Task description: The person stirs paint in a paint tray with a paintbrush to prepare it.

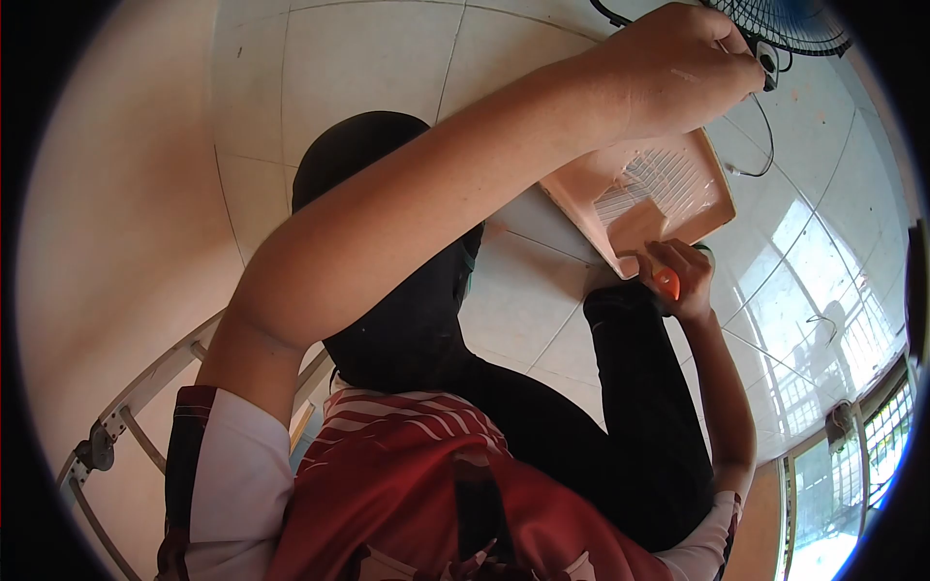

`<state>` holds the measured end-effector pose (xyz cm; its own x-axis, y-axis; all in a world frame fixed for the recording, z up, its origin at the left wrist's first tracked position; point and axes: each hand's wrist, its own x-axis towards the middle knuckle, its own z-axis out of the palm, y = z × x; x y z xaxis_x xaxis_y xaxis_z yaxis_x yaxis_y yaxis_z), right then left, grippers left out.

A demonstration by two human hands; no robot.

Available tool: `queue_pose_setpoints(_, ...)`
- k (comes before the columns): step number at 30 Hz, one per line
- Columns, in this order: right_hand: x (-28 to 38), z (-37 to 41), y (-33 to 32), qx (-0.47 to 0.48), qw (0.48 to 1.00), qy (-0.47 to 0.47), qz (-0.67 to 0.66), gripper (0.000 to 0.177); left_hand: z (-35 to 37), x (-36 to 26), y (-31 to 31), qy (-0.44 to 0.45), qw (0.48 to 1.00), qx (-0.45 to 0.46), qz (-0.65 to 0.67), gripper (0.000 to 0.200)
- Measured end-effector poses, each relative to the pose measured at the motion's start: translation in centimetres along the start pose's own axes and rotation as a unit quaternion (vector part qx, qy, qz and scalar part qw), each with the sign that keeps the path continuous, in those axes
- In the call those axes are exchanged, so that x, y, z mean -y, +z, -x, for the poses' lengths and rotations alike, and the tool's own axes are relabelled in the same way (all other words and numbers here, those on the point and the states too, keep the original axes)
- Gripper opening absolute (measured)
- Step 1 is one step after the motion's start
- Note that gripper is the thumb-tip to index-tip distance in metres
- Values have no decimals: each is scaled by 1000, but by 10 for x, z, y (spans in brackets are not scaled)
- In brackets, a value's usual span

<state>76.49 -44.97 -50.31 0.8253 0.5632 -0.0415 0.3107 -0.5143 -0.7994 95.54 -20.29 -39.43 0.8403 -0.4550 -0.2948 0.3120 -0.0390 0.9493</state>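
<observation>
Position: the person squats on a white tiled floor, with the left knee and right leg in black trousers below the arms.

Left hand: reaches over the left knee to the lower rim of the fan at the top right edge of view. Grip: fingers curled together into a loose fist against the guard. A thin wire leaves the hand's far side and loops down toward the floor. Whether the fingers pinch this wire cannot be told.

Right hand: lies at the near corner of the panel. Grip: clamped around the orange handle of a tool. The tool's tip is hidden behind the hand and the panel's edge.

Panel: peach-coloured plastic with a slatted grille in the middle. It lies on the floor between the two hands, just below the fan and touching the right hand's fingers.

Surroundings: a beige wall stands at the left, with a metal frame near its foot. A barred window is at the lower right, and its light reflects off the tiles
</observation>
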Motion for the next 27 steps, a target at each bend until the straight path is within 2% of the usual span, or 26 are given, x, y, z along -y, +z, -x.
queue_pose_setpoints(2, -2, 4, 3, 26, 999, -17, 16, 24, 5, -29, 4, -107, 994, 5, -24, 33)
queue_pose_setpoints(11, 1, -15, 42, 55, 997, -41, -20, 29, 8, 19, 7, 16, 991, -118, -59, 36)
queue_pose_setpoints(17, -4, -43, 55, 21, 998, -42, -41, 32, 10, 18, -8, 20, 985, -156, -65, 35)
queue_pose_setpoints(21, -9, -54, 56, 66, 996, -43, -33, 39, 9, 17, -7, 22, 982, -175, -62, 34)
queue_pose_setpoints(27, -17, -47, 46, 66, 995, -25, -71, 45, -3, 26, 1, 14, 987, -143, -76, 32)
